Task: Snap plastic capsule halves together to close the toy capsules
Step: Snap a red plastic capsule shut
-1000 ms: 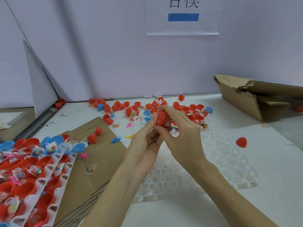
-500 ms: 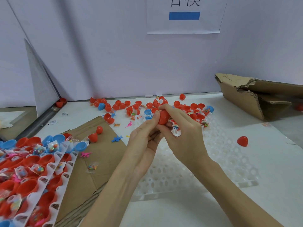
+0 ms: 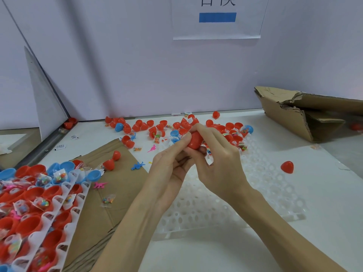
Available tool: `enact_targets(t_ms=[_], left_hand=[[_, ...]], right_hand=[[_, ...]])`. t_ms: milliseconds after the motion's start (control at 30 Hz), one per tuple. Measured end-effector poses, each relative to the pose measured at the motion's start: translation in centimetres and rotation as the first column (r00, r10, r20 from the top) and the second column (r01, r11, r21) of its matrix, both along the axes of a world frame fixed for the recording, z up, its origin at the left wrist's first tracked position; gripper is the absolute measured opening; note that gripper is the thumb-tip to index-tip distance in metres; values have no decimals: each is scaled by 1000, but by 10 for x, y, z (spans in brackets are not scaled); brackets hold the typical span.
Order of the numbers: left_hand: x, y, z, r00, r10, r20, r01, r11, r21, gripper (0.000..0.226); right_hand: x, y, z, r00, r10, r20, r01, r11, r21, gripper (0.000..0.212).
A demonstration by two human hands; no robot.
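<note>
Both hands meet over the white tray [image 3: 216,209], and between them sits one red capsule [image 3: 194,141], held up off the tray at the fingertips. The right hand [image 3: 218,165] wraps it from above and from the far side, fingers curled over its top; the left hand [image 3: 170,171] presses its thumb against the near left face, the other fingers curled below, so each hand grips the same capsule. Whether the two halves are fully seated cannot be told, as the fingers hide the seam. It looks like thin, hollow, glossy plastic: very light, stiff enough to keep its shape, yet likely to flex or pop if squeezed at the rim, and slick enough to shoot out of a pinch. The safer hold is probably on the two rounded ends, pushing straight along the axis, with the fingers clear of the joint so that it can click shut. Beyond the hands lie loose halves [image 3: 176,128], red and a few blue; to the right of the right hand one red piece [image 3: 287,167] lies alone; left of the left hand are filled halves [image 3: 29,203] in racks, waiting for lids
</note>
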State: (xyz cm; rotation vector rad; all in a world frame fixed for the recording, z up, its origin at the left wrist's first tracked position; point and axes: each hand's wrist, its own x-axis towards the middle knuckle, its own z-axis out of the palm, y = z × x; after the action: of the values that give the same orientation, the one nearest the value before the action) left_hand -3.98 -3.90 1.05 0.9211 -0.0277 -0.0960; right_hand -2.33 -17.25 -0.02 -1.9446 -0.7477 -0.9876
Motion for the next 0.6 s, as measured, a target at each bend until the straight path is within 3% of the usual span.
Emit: enact_targets(t_ms=[133, 233, 333, 400, 500, 600], left_hand=[[0, -1, -1, 995, 56, 82, -57, 998, 6, 38], [-2, 1, 1, 963, 170, 210, -193, 977, 94, 36], [-2, 6, 1, 855, 290, 430, -440, 845, 304, 22], [-2, 7, 0, 775, 314, 548, -554, 755, 351, 25], [1, 8, -3, 700, 286, 654, -634, 670, 386, 33], [2, 9, -7, 680, 260, 686, -648, 649, 397, 36]], right_hand=[[1, 2, 1, 999, 52, 6, -53, 998, 44, 40], [-1, 2, 3, 966, 212, -147, -205, 977, 66, 52], [-3, -1, 8, 871, 384, -306, -316, 915, 249, 51], [-2, -3, 15, 822, 464, -328, -324, 857, 402, 40], [0, -6, 20, 786, 491, -376, -262, 815, 517, 31], [1, -7, 18, 760, 491, -426, -224, 813, 537, 24]])
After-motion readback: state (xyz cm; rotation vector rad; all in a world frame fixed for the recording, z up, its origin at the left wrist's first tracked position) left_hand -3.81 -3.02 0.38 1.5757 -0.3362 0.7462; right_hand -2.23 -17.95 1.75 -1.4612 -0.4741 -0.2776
